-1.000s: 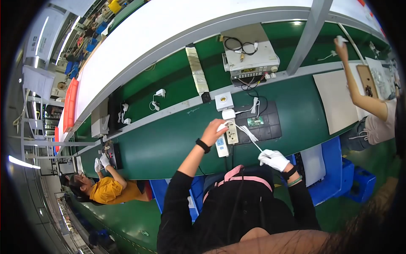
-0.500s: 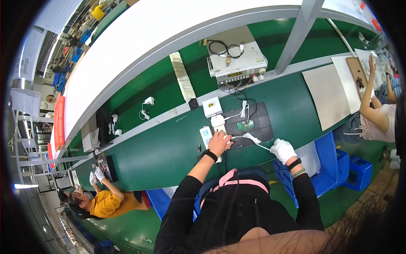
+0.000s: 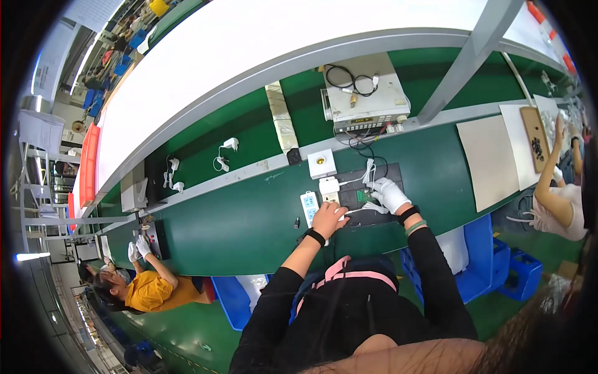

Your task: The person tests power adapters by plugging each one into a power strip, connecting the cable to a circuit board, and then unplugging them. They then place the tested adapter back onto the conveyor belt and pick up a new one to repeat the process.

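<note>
My bare left hand [image 3: 329, 220] is closed over a white plug-in adapter at the near end of a pale power strip, its fingers mostly covering the adapter. A white cable [image 3: 374, 207] runs from there to the right, bundled in the middle. My white-gloved right hand [image 3: 390, 196] reaches over the dark mat [image 3: 392, 171], fingertips pinched together beside a small green circuit board [image 3: 362, 196]; what they hold is hidden. A second white adapter [image 3: 328, 185] sits on the strip beyond my left hand, with its own bundled cable [image 3: 370, 170].
Left of the strip lies a white socket block with blue outlets [image 3: 308, 202]. Behind stand a white box with a gold centre [image 3: 321, 163] and a bench instrument [image 3: 366, 106]. A grey sheet [image 3: 489, 163] lies right. Co-workers sit at left, in a yellow shirt [image 3: 152, 291], and far right.
My right hand has moved left and away from me, from the table's near edge to the circuit board. My left hand stays on the adapter. The view has shifted slightly.
</note>
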A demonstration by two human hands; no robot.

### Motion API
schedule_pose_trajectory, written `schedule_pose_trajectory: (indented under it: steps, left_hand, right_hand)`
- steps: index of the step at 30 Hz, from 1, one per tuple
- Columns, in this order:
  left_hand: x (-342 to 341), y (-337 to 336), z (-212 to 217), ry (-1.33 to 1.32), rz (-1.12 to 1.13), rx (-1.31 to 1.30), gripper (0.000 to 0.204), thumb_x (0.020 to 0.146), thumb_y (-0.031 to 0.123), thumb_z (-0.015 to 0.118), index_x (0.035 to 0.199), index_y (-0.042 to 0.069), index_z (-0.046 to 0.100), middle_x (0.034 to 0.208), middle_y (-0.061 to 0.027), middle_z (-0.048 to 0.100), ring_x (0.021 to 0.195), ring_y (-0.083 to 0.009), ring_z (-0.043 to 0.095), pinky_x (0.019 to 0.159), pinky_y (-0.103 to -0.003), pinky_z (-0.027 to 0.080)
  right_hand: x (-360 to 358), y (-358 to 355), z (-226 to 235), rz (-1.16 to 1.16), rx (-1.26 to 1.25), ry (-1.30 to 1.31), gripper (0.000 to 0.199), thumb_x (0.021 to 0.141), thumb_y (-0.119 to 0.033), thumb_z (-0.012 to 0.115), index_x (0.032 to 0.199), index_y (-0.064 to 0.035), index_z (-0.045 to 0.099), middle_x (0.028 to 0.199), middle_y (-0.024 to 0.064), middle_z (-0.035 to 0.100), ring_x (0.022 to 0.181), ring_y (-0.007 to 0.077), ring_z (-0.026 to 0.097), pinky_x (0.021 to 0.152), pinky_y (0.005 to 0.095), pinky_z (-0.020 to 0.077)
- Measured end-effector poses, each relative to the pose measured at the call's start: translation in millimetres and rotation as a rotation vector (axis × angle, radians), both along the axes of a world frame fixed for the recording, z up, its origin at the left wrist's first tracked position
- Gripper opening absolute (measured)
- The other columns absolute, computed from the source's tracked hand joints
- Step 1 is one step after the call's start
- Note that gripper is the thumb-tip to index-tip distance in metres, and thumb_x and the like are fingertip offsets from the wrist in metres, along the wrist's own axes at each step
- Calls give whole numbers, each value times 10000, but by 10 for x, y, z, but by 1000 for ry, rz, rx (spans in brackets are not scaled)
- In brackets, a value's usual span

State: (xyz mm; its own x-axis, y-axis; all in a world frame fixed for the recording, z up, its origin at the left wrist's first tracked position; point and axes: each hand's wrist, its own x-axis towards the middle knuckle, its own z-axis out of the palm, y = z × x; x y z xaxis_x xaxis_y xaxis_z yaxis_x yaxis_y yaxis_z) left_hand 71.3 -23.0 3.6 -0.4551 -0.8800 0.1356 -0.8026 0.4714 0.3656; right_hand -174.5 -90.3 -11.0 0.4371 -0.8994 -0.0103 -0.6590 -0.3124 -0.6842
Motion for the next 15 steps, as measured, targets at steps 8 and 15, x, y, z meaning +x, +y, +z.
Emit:
schedule_pose_trajectory:
  steps: [8,15]
  left_hand:
    - [28,3,-14,18,-28,4,249,695,295,683,905,185,606,850,-33,530,807,-247,500,658,-336,474]
    - [-1,-6,1,43,-13,8,247,691,287,684,903,182,613,846,-31,530,817,-249,502,672,-337,473]
  right_hand:
    - [142,218,40,-277,31,-37,207,728,-156,658,927,-98,652,846,118,598,782,293,575,711,376,468]
    - [315,357,-14,-573,125,-282,197,728,-152,674,918,-102,661,804,100,590,754,260,583,682,343,466]
